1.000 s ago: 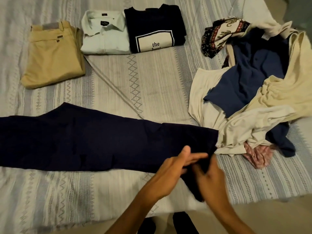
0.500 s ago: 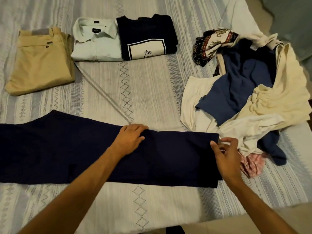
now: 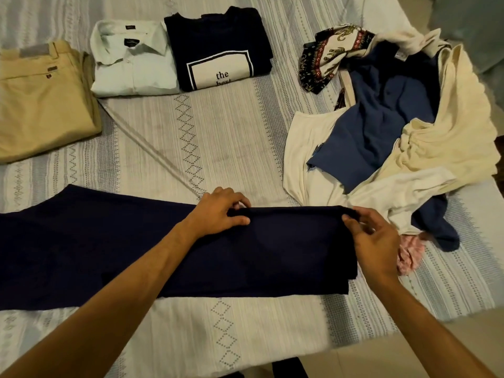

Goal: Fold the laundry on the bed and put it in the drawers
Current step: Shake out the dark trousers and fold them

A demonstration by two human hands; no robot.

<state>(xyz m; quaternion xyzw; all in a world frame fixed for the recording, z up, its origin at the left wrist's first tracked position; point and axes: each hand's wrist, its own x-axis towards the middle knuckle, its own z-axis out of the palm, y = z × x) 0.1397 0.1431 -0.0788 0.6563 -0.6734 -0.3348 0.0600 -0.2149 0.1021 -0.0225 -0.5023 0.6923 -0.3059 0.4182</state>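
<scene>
Across the bed's point(image 3: 231, 137) near edge, navy trousers point(image 3: 286, 252) run left-right; left hand point(image 3: 218, 214) pinches their far edge mid-length, right hand point(image 3: 371, 236) the right-end corner.

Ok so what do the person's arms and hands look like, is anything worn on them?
Both arms are bare as far as the picture shows: no sleeves in view, no gloves. The left hand and right hand show no rings, and neither wrist carries a watch or band. Nails look short and unpainted.
</scene>
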